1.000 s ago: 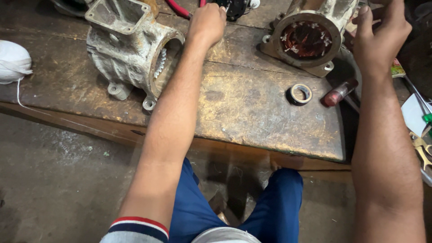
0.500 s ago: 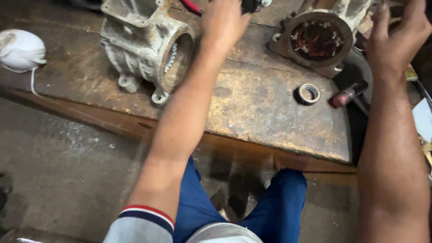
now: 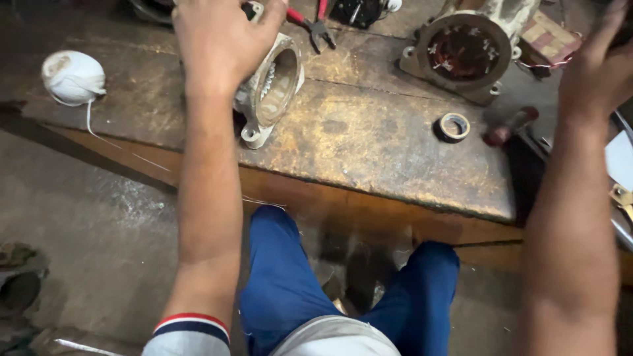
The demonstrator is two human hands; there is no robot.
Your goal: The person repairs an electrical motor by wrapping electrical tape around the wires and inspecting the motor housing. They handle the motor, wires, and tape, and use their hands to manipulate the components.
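Motor repair workshop: worn wooden bench (image 3: 369, 145), wound stator (image 3: 465, 53), motor housing (image 3: 273, 89), pliers (image 3: 316, 23).

1. Two hands: left hand (image 3: 221, 39), right hand (image 3: 597, 69).
2. Two motor housings: one (image 3: 273, 89) under the left hand, one (image 3: 465, 53) farther right.
3. One tape roll (image 3: 453, 126).
4. One ball of string (image 3: 72, 78).
5. One pair of pliers (image 3: 316, 23).
6. One workbench (image 3: 369, 151).

White thread ball (image 3: 72, 78), blue trousers (image 3: 283, 290), possibly red-handled pliers (image 3: 310, 23).
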